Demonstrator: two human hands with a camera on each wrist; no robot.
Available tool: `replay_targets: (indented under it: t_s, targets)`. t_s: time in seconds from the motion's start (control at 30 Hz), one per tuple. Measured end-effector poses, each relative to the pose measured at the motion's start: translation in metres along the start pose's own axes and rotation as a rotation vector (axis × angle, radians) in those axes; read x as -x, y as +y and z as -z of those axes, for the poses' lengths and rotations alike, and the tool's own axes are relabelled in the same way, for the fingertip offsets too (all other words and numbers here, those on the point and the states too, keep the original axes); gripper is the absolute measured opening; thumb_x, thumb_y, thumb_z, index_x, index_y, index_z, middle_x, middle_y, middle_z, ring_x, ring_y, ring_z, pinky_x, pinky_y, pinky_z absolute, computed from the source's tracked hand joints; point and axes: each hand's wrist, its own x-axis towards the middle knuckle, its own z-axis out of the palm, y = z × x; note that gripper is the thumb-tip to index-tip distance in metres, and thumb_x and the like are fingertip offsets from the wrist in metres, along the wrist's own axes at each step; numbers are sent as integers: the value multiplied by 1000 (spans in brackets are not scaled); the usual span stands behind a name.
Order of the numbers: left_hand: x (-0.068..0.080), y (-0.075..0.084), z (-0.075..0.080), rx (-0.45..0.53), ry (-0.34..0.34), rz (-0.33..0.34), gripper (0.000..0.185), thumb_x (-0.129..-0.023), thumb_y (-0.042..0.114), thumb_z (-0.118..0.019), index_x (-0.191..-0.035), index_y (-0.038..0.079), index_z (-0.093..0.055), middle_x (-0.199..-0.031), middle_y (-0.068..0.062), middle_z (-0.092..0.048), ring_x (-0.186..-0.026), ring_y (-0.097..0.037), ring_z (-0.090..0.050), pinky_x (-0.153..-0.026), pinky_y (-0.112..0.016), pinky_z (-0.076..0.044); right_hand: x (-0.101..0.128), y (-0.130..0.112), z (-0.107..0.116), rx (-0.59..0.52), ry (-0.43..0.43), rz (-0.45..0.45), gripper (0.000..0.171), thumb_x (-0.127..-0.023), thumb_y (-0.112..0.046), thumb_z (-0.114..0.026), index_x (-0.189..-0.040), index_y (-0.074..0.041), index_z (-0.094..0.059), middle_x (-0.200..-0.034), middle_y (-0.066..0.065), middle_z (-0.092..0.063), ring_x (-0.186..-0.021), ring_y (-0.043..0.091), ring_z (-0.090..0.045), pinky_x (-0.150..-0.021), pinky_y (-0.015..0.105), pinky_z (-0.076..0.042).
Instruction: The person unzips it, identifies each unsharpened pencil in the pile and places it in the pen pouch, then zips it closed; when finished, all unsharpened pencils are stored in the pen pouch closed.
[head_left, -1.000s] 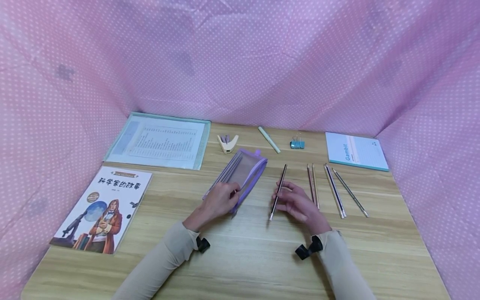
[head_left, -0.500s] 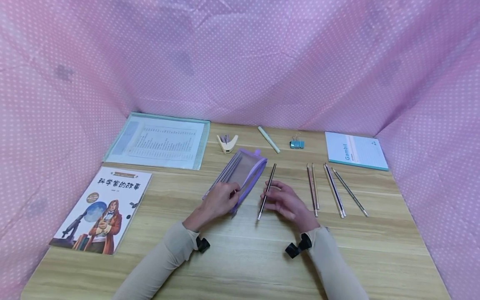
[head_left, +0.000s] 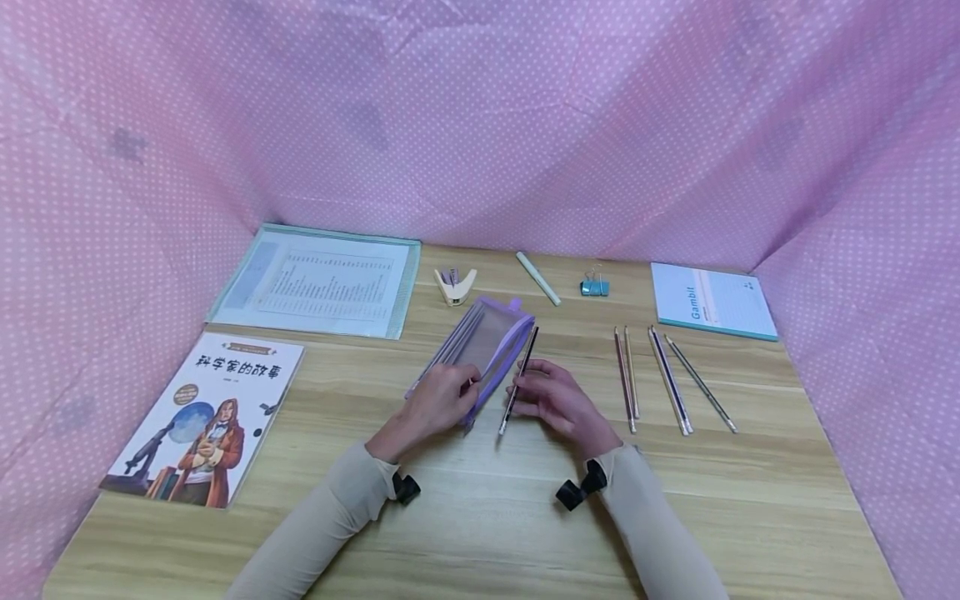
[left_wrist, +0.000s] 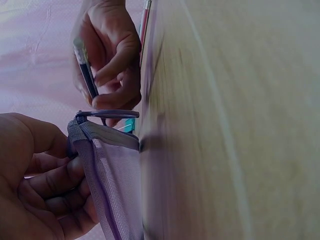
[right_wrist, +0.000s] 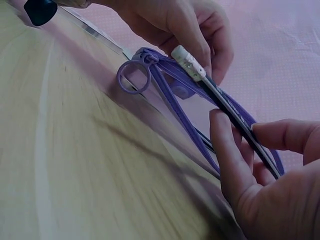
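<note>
A purple mesh pencil case lies slanted mid-table, its zip opening spread apart and several pencils showing inside along its left side. My left hand pinches the opening's edge near the front end. In my right hand a dark striped pencil is pinched between thumb and fingers, its white eraser end toward me. The pencil is right beside the case's opening, overlapping its purple edge in the head view. The right wrist view shows the zip's ring pull hanging at the near end of the case.
Several pencils lie to the right of my right hand. Behind are a stapler, a pale green pen and a teal binder clip. A notebook lies right, a document folder and a book left.
My right hand has moved left with the pencil, from the table right of the pencil case up to its opening. The left hand and the case have stayed in place.
</note>
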Motion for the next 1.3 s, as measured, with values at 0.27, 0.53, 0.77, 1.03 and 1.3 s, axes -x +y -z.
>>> replay_targets:
  t_s: [0.27, 0.53, 0.77, 1.03, 1.3]
  targets:
    - [1, 0, 0, -17, 6, -11, 8, -87, 2, -65, -89, 2, -73, -71, -7, -70, -56, -6, -53, -48, -14, -38, -10, 2, -9, 55, 41, -4, 41, -98, 6, -48, -137, 5, -36, -106, 7, -66, -97, 17, -70, -83, 35, -61]
    - [0, 0, 0, -15, 3, -9, 8, -87, 2, -65, -89, 3, -73, -71, -6, -70, -55, -5, -52, -47, -14, -39, -13, 1, -14, 38, 79, -8, 43, -98, 6, -48, -139, 5, -36, -109, 9, -65, -97, 18, -71, -82, 32, -61]
    - [0, -1, 0, -14, 16, -27, 8, -86, 2, -65, -88, 2, -73, -70, -7, -70, -54, -5, -52, -46, -14, -37, -16, 0, -19, 40, 122, 3, 46, -97, 6, -49, -142, 4, -35, -119, 13, -61, -101, 20, -69, -83, 33, -61]
    - [0, -1, 0, -28, 27, -46, 7, -85, 0, -65, -87, 2, -72, -70, -6, -70, -56, -6, -54, -47, -14, -38, -20, 1, -26, 48, 178, 20, 44, -97, 7, -49, -139, 3, -36, -120, 14, -60, -99, 19, -70, -85, 34, -60]
    - [0, -2, -2, -39, 42, -50, 6, -84, 1, -66, -85, 3, -72, -69, -4, -68, -57, -5, -50, -48, -14, -34, -23, 2, -31, 44, 216, 25, 28, -99, 1, -49, -125, -2, -42, -100, 8, -64, -86, 16, -69, -76, 32, -62]
